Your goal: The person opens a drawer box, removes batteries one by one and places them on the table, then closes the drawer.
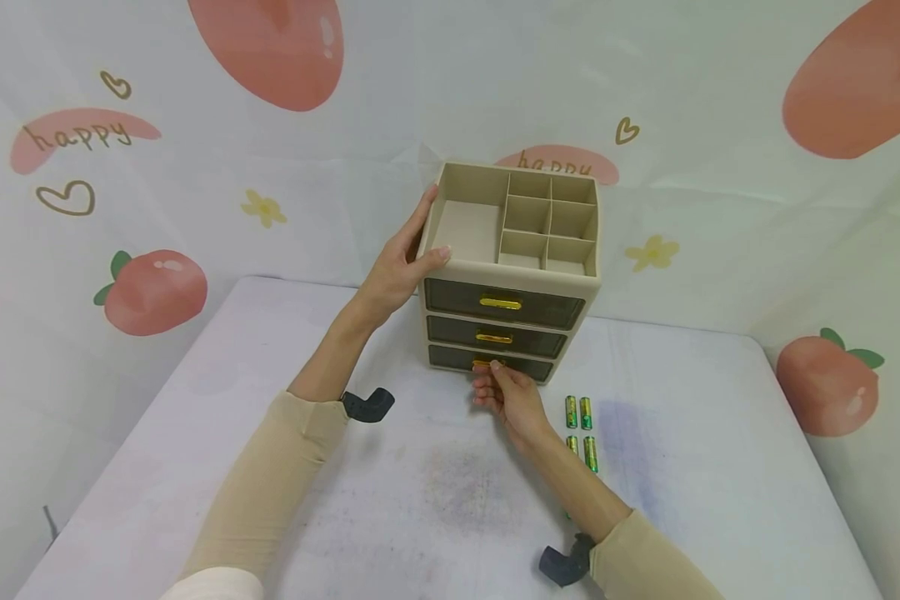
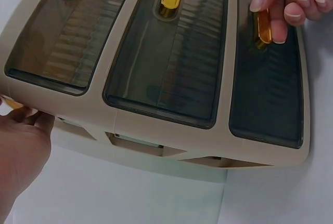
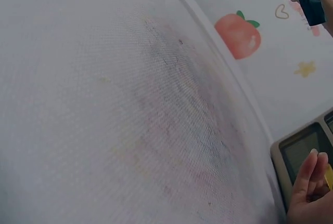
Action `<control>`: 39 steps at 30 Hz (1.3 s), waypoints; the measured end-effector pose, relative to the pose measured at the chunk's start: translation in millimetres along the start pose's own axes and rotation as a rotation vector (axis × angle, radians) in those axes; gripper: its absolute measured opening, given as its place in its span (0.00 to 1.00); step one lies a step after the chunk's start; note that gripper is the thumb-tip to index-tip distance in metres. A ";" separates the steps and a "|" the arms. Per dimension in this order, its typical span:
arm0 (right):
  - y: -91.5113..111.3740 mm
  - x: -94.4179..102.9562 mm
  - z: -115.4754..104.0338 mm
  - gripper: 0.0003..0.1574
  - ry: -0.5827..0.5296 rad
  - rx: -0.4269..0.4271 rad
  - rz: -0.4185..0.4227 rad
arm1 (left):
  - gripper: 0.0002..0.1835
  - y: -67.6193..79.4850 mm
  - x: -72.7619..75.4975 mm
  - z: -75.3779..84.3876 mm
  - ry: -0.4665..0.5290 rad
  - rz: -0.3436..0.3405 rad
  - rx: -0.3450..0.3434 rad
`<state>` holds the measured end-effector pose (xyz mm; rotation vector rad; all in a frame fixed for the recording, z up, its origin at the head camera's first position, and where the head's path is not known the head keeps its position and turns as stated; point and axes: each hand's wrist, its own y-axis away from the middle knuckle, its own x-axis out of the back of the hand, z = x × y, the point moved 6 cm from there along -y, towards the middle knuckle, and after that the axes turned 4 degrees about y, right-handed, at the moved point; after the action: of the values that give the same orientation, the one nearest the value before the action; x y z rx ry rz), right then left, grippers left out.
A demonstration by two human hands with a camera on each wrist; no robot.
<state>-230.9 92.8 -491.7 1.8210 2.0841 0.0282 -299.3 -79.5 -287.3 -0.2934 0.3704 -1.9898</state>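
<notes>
A beige desktop organizer [image 1: 508, 271] with three dark see-through drawers and gold handles stands toward the back of the table. My left hand [image 1: 399, 268] grips its upper left corner, thumb over the top rim and fingers along the side. In the left wrist view, the left hand [image 2: 23, 148] appears at the organizer's edge. Down at the lowest drawer [image 2: 270, 91], my right hand [image 1: 516, 400] pinches the gold handle [image 2: 263, 26] between thumb and forefinger, the other fingers loosely bent. All three drawers appear closed. The right wrist view shows the right hand [image 3: 310, 195] beside the drawer front.
Several green and gold batteries [image 1: 590, 454] lie on the table to the right of the organizer, partly hidden by the right forearm. Open compartments [image 1: 527, 215] form the organizer's top. Behind the white table [image 1: 435, 500] hangs a fruit-printed backdrop [image 1: 375, 100].
</notes>
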 end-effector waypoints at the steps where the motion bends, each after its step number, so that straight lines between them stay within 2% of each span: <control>1: -0.5 0.3 -0.3 0.25 -0.001 0.000 0.004 | 0.42 -0.3 -0.1 0.0 0.001 -0.001 -0.001; 15: -3.4 5.8 -1.2 0.25 0.002 -0.004 0.021 | 0.42 -3.5 -3.0 -2.1 0.025 -0.017 -0.010; 27: 0.6 8.6 -0.9 0.26 0.053 -0.017 0.019 | 0.41 0.0 -6.3 -1.5 0.011 0.017 -0.033; 33: 4.0 7.1 -1.7 0.25 0.076 -0.039 -0.034 | 0.40 6.7 -3.7 3.2 -0.117 0.107 -0.030; 39: 11.8 10.7 -7.4 0.24 0.246 -0.020 -0.074 | 0.37 14.9 -3.6 5.6 -0.193 0.177 -0.038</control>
<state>-222.8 106.7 -484.6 1.8048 2.3063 0.2648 -283.4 -83.0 -288.0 -0.4577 0.3005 -1.7658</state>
